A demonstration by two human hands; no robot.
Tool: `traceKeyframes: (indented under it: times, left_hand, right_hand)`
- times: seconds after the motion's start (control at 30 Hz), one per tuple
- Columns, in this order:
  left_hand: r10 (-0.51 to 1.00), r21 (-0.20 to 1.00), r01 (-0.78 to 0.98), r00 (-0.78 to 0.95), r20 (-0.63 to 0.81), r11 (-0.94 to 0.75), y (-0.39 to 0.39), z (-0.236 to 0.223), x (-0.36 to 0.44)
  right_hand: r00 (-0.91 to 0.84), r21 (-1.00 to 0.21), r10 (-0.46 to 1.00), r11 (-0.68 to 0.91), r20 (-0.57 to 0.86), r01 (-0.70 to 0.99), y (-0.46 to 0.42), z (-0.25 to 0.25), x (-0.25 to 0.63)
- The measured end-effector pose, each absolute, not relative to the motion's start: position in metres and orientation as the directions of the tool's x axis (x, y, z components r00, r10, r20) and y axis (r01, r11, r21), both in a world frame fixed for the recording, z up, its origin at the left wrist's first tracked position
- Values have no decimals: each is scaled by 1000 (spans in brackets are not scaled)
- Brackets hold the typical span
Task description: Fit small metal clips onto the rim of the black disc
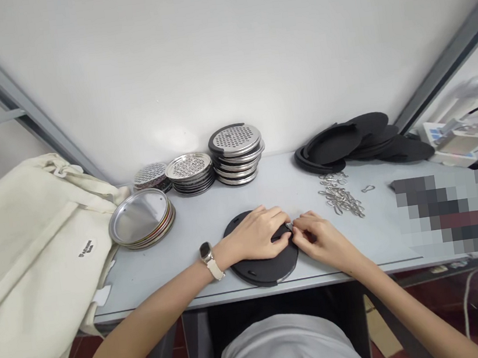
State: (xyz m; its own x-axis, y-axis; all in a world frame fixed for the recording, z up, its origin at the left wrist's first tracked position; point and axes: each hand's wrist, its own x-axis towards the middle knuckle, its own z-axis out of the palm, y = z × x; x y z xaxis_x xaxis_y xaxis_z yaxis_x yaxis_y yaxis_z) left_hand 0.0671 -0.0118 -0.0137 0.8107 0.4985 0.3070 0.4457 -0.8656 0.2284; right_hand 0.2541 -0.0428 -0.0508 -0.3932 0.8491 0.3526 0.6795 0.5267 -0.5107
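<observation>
A black round cover (272, 267) lies flat near the table's front edge, with small slots in it and a thin bright edge showing at its lower right. My left hand (261, 234) rests across it, fingers bent and closed on its right side. At that same rim, my right hand (323, 239) has its fingertips pinched together. A small silvery bit shows between the two hands, too little to name. To the right lie a heap of metal snap clips (342, 199) and one loose clip (368, 188).
Behind stand stacks of perforated metal discs (188, 166), a taller stack with black covers (238, 155) and plain metal lids (141, 218). Black covers (335, 145) pile at back right. A cream bag (33, 259) sits left; a blurred patch (455, 215) hides something right.
</observation>
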Motion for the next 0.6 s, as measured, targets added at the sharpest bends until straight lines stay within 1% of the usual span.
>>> traceKeyframes:
  times: [0.3, 0.43, 0.6]
  left_hand:
    - [515, 238, 459, 796, 319, -856, -12, -14, 67]
    - [529, 253, 466, 782, 330, -848, -12, -14, 67]
    - [480, 292, 392, 801, 358, -872, -11, -13, 67]
  right_hand:
    - [-439, -572, 851, 520, 288, 634, -42, -49, 258]
    - [-439, -573, 856, 512, 273, 640, -42, -49, 258]
    - [-431, -563, 862, 502, 267, 657, -42, -49, 258]
